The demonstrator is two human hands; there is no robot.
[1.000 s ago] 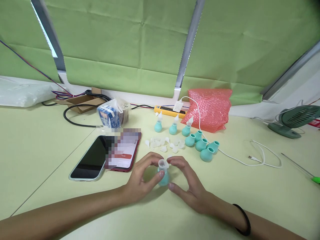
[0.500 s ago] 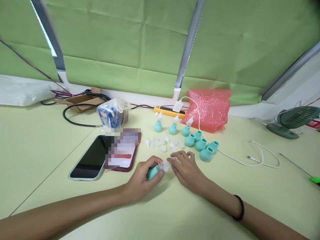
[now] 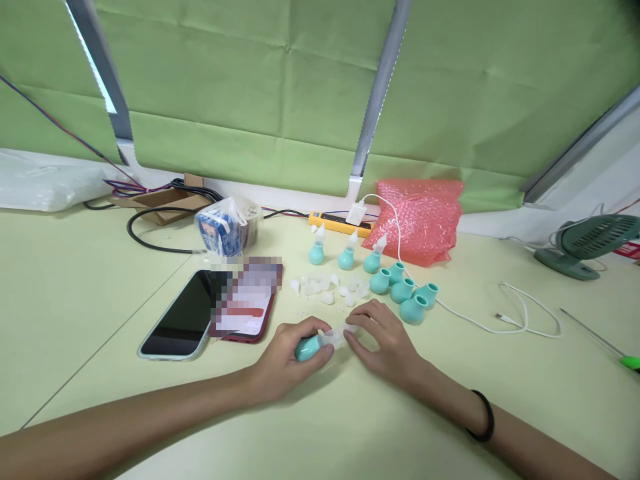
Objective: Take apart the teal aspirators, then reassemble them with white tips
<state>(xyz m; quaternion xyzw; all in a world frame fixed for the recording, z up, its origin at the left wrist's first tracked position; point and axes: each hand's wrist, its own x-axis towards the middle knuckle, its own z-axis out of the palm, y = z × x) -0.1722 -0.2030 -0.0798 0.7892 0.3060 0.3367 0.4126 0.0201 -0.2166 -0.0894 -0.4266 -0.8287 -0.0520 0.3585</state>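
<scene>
My left hand is wrapped round a nasal aspirator with a glossy teal bulb and a clear tube pointing right. At the tube's far end, my right hand pinches a whitish translucent tip, partly covered by the fingers. Behind the hands lie loose clear and white parts in a small spread. Several open teal bulbs stand to their right. Farther back, three upright aspirators carry clear tubes and pale tips.
Two phones lie left of my hands. A yellow power strip, pink bubble-wrap bag and bagged blue pack are at the back. A white cable, green fan and screwdriver are on the right.
My right fingers have closed on the tip at the end of the tube. A small white part that the right hand hid now shows among the loose pieces.
</scene>
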